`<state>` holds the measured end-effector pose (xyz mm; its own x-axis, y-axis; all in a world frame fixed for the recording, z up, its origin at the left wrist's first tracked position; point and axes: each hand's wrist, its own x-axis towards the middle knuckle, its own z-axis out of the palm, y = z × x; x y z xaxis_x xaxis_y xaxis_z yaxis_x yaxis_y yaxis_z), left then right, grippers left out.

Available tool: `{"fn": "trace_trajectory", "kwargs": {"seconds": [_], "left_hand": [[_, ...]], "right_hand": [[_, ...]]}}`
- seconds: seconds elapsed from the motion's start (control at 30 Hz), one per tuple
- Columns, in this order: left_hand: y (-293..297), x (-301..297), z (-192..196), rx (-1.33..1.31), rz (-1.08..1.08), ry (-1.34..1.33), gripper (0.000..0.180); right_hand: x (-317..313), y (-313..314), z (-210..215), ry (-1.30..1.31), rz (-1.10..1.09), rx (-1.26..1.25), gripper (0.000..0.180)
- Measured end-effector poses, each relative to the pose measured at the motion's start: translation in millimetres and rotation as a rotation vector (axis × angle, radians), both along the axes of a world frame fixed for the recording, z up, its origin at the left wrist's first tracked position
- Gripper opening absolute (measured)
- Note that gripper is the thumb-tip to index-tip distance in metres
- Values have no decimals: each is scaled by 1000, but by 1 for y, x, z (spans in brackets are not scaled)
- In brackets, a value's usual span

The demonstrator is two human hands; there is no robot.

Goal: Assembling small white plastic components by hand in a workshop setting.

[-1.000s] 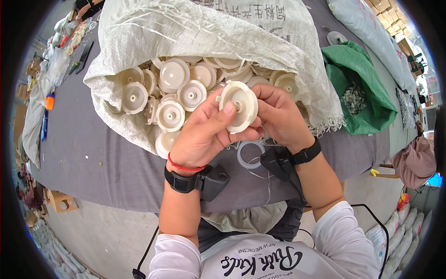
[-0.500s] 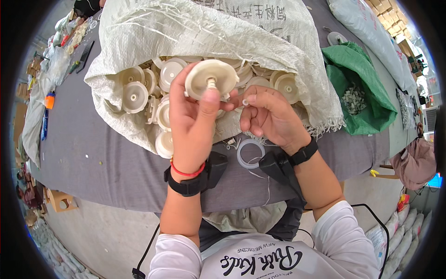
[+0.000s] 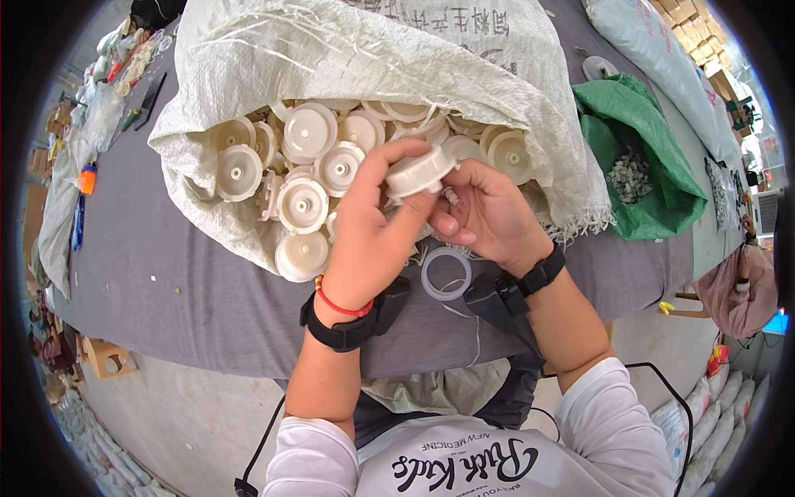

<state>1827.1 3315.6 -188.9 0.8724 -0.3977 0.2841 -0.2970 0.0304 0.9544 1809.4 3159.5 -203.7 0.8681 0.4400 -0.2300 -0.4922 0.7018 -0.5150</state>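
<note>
A cream round plastic cap [image 3: 418, 172] is gripped between the thumb and fingers of my left hand [image 3: 368, 228], tilted so its side rim shows. Its short stem side faces my right hand [image 3: 501, 215], whose curled fingers meet it. At those fingertips is a small whitish plastic ring [image 3: 451, 197]; whether it sits on the stem is hard to tell. Behind both hands, a white woven sack [image 3: 373, 66] lies with its mouth towards me, full of similar caps [image 3: 303, 205].
A green woven bag [image 3: 662, 199] with small pale parts [image 3: 631, 178] stands at the right. A translucent ring [image 3: 447, 273] and a thin string lie on the grey cloth [image 3: 207, 298] near my wrists. Far left are an orange-capped item [image 3: 88, 179] and a dark tool [image 3: 151, 99].
My left hand has turned the cap from face-up to tilted and carried it right and slightly down, against my right hand. More caps in the sack now show.
</note>
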Motion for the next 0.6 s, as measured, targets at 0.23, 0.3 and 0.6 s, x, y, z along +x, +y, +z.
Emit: {"fn": "trace_trajectory", "kwargs": {"seconds": [0.23,0.3,0.6], "left_hand": [[11,11,6,-542,169,465,26],[13,12,9,-622,165,523,26],[22,13,6,-709,203,609,26]], "right_hand": [[2,15,-1,-207,63,-625,24],[0,20,-8,-296,91,-758,25],[-4,20,-4,-458,242,-757,36]]}}
